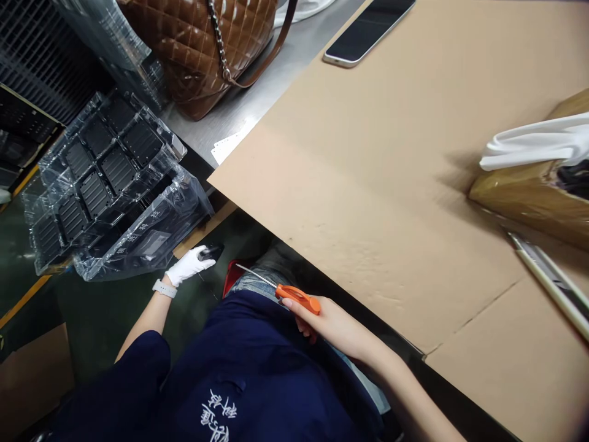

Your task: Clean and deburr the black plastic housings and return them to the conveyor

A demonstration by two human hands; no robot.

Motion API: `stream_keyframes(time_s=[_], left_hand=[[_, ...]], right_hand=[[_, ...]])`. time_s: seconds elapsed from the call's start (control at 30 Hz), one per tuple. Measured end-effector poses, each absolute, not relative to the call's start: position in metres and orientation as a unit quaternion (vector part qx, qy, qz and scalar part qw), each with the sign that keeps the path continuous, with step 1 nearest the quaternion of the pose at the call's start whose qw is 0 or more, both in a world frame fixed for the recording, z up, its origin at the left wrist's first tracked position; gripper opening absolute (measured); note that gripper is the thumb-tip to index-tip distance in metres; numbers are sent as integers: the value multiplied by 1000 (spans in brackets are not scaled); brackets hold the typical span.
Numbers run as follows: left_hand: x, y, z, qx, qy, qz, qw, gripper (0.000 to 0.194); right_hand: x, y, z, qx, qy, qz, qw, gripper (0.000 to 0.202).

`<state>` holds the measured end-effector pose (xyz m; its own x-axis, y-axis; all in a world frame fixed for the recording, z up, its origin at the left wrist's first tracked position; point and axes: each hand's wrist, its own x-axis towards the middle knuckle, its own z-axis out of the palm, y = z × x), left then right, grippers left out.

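Observation:
My left hand point(188, 265), in a white glove, is closed around a small black part point(212, 252) whose exact kind I cannot make out. It hangs low beside the stacked trays, left of my lap. Bare and closed, my right hand point(309, 316) grips a screwdriver point(298, 298) by its orange handle. The metal shaft points to the upper left, toward my left hand, without touching the black part. Both hands are below the near edge of the cardboard-covered table point(368, 178).
Clear-wrapped trays point(110, 166) of black parts stand at left. A brown quilted handbag point(197, 49) sits on the metal surface behind. On the cardboard are a phone point(368, 34), a white cloth point(534, 141) over a brown taped box point(519, 193), and a utility knife point(552, 279).

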<state>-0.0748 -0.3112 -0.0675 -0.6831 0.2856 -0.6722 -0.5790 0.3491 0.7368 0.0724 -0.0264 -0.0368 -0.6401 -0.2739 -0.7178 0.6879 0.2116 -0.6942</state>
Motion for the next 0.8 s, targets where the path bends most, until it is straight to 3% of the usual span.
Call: stream_keyframes(time_s=[0.2, 0.47, 0.63, 0.8], left_hand=[[-88, -313, -72, 27, 825, 443, 349, 20], [-73, -305, -87, 3, 853, 445, 273, 21], [-67, -294, -95, -107, 813, 516, 249, 38], [-63, -272, -112, -216, 771, 561, 209, 50]], right_hand=[[65, -29, -35, 131, 674, -602, 408, 58], [60, -34, -35, 141, 709, -567, 395, 56], [62, -29, -41, 189, 682, -594, 383, 58], [77, -31, -41, 133, 658, -617, 411, 58]])
